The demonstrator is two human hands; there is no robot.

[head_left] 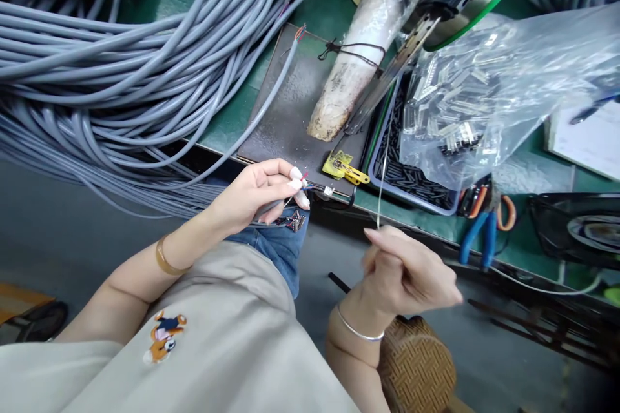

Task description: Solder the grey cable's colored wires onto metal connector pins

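My left hand, its fingertips wrapped in white, is closed around the end of a grey cable. Thin coloured wires fan out from that end at the thumb and fingers. To the right, my right hand is closed in a pinch on a thin silvery solder wire. This strand rises taut past the black-parts bin towards the spool with a green rim. Beside the left fingertips, a small white piece sits at the front edge of the dark plate.
Bundles of grey cable cover the left of the green bench. A bin of black tubes, a plastic bag of clear parts, pliers and a yellow clip lie right. A wrapped tube slants overhead; a woven stool stands below.
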